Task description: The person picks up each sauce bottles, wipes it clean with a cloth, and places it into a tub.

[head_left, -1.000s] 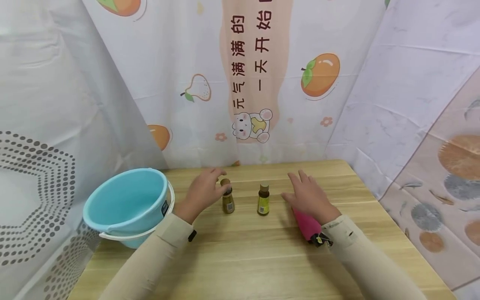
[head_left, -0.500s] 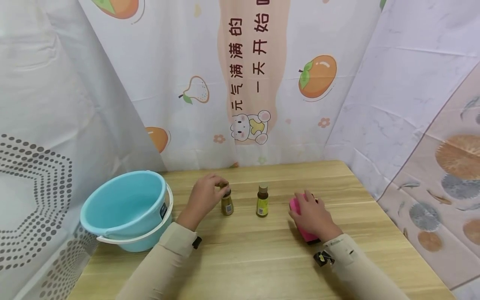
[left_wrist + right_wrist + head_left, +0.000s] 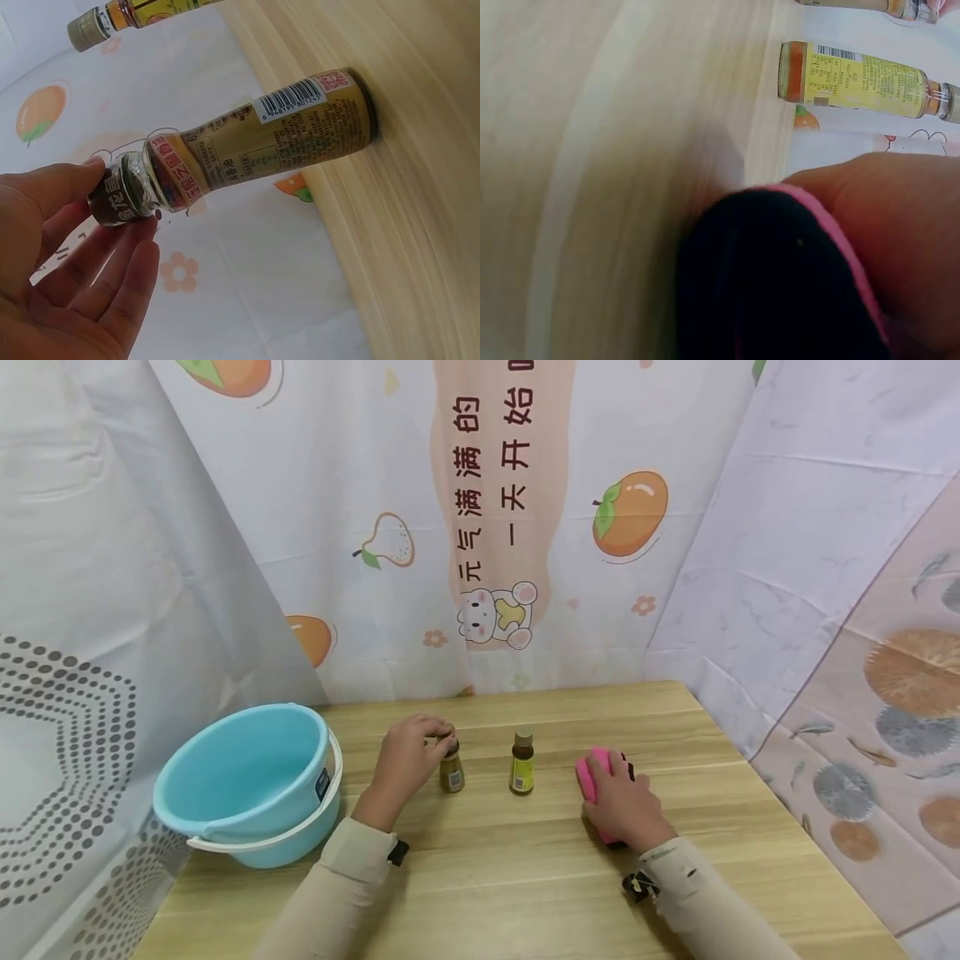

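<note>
My left hand (image 3: 405, 764) pinches the dark cap of a small gold-labelled glass bottle (image 3: 452, 774) between thumb and fingers. In the left wrist view this bottle (image 3: 270, 139) shows a barcode and stands upright with its base on the wooden table. To its right, a second bottle (image 3: 522, 768) with a yellow label and a pale cap stands apart from both hands. My right hand (image 3: 628, 806) grips a pink-and-black block (image 3: 586, 783) lying on the table, fingers over its top. Up close in the right wrist view, the block's black side (image 3: 765, 277) has a pink, fuzzy-looking edge.
A light-blue bucket (image 3: 168, 797) with a white handle stands at the table's left side. The wooden table (image 3: 480, 877) ends at the back against a printed curtain (image 3: 337, 468). More patterned cloth (image 3: 795, 543) hangs along the right.
My left hand has closed its fingers on the gold-labelled bottle's cap. My right hand has come down onto the pink-and-black block and gripped it. Both bottles stay standing in place.
</note>
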Motion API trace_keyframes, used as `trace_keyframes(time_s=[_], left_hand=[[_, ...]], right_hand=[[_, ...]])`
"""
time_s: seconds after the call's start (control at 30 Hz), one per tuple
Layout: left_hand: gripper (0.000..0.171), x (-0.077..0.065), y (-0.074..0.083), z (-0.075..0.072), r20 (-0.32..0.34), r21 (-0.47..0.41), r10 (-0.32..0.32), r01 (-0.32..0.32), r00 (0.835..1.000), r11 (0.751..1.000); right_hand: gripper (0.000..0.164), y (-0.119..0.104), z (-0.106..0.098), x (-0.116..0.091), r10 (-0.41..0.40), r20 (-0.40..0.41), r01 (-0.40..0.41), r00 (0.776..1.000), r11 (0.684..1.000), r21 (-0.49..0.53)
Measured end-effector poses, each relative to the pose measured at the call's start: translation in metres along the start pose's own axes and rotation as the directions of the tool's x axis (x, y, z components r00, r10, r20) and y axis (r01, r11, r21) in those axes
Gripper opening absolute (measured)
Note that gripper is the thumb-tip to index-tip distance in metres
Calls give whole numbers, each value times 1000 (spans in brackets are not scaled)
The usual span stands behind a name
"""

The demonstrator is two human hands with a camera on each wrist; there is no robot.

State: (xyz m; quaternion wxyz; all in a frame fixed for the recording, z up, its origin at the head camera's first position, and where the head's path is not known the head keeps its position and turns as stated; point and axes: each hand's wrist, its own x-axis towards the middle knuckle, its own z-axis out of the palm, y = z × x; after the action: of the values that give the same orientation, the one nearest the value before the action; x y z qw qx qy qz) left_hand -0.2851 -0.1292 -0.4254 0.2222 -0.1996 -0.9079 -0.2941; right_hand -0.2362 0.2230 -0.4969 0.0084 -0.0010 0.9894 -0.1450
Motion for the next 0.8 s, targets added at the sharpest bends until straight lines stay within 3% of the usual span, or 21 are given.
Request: trace_keyframes(time_s=[0.3, 0.6, 0.8], left_hand=[[12, -4, 4, 2, -23, 17, 4, -3, 1000, 1000], [13, -9, 9, 2, -34, 19, -3, 4, 999, 1000], [16, -10, 10, 2, -41, 33, -2, 4, 999, 999]], right_hand=[[73, -12, -3, -13, -34, -52, 37, 998, 998, 49], [71, -50, -6, -44, -169, -68, 174, 983, 982, 79], [69, -72, 0, -49, -252, -79, 259, 964, 961, 99]])
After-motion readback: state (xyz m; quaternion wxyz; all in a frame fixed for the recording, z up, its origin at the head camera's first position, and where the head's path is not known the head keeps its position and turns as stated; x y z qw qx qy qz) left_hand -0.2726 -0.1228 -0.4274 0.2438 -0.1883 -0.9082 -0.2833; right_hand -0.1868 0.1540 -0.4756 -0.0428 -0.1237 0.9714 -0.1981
